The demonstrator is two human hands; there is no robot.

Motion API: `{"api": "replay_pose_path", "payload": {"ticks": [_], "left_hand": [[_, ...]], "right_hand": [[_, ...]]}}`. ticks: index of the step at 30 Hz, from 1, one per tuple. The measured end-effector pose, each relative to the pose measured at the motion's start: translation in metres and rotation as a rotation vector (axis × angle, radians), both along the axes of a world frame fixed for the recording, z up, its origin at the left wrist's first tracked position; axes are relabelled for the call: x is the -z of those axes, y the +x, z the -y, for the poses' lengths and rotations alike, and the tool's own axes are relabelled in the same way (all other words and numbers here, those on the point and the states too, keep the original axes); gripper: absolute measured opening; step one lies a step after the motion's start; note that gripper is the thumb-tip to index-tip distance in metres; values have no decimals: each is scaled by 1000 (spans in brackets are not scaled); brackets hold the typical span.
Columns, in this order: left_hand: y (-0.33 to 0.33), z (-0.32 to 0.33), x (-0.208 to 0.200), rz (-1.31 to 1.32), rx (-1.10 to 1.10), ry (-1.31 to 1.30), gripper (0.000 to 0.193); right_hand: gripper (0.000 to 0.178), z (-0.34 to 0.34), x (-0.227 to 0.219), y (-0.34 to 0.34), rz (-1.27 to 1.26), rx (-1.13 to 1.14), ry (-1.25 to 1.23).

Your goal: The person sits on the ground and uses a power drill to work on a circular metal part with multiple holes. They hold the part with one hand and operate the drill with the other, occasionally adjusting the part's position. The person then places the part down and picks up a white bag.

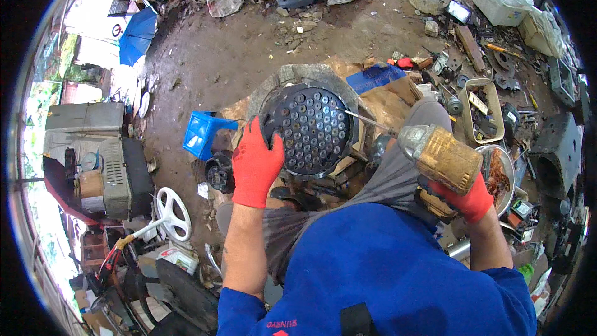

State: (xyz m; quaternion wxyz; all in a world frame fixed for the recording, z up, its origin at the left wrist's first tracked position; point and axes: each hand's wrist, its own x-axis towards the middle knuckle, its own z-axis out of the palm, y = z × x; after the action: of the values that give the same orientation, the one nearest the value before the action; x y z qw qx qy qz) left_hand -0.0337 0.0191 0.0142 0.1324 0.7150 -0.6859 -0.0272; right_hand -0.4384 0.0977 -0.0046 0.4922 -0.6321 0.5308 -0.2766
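A round black part (305,115) has several round metal pieces, like bolt heads or washers, set across its face. It rests on a thick grey block (303,74) in front of me. My left hand (257,162), in a red glove, grips its left rim, thumb apart from the fingers. My right hand (463,198), gloved too, is closed round the handle of a worn yellow power drill (448,158). From the drill a long thin bit (370,121) points left, its tip at the part's upper right face. The drill's body hides some of the right fingers.
A blue plastic stool (202,134) stands left of the block. Flattened cardboard (388,96) lies behind my right knee. At the right are a cream tray (466,96) of parts, a metal bowl (511,177) and scattered scrap. A white steering wheel (173,214) sits lower left.
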Motion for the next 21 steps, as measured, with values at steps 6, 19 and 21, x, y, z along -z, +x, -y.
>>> {"api": "replay_pose_path", "payload": {"ticks": [6, 19, 21], "left_hand": [[42, -11, -11, -267, -18, -224, 35], [94, -42, 26, -435, -257, -270, 33], [98, -36, 36, -408, -257, -301, 33]], "right_hand": [[79, 1, 11, -2, -79, -99, -318], [61, 22, 0, 21, 0, -9, -76], [60, 28, -10, 35, 89, 55, -65]]}}
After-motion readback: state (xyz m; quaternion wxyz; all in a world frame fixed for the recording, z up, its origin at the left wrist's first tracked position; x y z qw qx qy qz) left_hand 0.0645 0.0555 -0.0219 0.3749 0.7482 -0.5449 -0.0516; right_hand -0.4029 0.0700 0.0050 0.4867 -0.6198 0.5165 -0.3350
